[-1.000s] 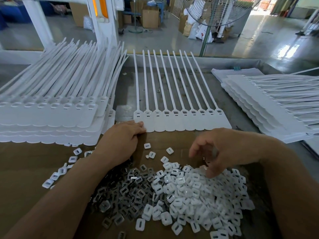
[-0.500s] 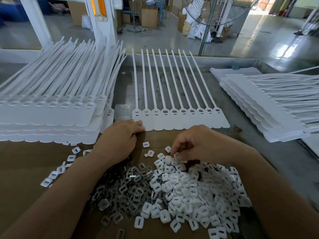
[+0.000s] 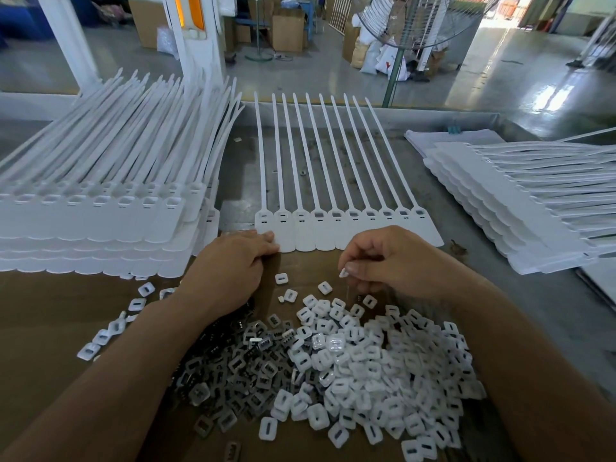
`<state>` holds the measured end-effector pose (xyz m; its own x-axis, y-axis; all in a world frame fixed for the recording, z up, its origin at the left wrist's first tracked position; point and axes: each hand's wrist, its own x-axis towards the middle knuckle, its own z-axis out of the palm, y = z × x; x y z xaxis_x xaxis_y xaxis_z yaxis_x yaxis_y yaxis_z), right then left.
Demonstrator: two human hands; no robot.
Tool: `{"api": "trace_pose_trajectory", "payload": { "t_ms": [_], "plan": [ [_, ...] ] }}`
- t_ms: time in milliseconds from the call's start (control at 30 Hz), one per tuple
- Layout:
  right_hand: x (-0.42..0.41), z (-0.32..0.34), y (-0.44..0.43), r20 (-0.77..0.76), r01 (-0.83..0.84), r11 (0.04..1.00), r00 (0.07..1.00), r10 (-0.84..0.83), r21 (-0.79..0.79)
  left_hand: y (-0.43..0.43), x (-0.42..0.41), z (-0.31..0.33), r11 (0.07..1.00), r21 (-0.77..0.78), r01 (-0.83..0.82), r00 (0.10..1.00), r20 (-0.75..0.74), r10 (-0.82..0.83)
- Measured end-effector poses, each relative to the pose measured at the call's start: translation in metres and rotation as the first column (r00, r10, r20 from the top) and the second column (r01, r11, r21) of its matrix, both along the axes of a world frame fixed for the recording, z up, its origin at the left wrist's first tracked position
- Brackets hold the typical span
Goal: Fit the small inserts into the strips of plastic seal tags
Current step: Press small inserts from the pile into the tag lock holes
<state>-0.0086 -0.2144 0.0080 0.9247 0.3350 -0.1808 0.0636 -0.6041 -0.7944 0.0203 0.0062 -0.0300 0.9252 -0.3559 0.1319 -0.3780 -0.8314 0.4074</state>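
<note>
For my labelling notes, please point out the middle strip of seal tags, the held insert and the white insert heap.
middle strip of seal tags [image 3: 320,235]: head view, a flat tag plate.
held insert [image 3: 343,272]: head view, its exposed corner.
white insert heap [image 3: 383,368]: head view, its middle.

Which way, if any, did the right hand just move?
Yes. The right hand rose off the heap of small white plastic inserts, leftward, toward the white plastic seal-tag strip.

Bright daylight from upper right, glare on floor [image 3: 550,91]; sharp focus, wide-angle bending at edges.
</note>
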Motion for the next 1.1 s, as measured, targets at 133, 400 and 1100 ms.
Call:
{"api": "trace_pose_trajectory", "payload": {
  "t_ms": [133, 400, 1100],
  "plan": [
    [0.002, 0.0, 0.001, 0.092, 0.043, 0.997, 0.995, -0.037, -0.061, 0.001, -0.002, -0.001, 1.0, -0.008, 0.002, 1.0, 0.002, -0.002],
    [0.033, 0.002, 0.005, 0.258, 0.17, 0.979, 0.956, -0.137, -0.112, 0.0, -0.002, -0.002, 1.0, -0.021, 0.001, 1.0, 0.01, -0.001],
    [0.099, -0.029, 0.032, 0.294, 0.312, 0.935, 0.921, -0.255, -0.166, 0.001, -0.001, -0.004, 0.999, -0.048, 0.017, 0.999, 0.048, -0.015]
  ]
}}
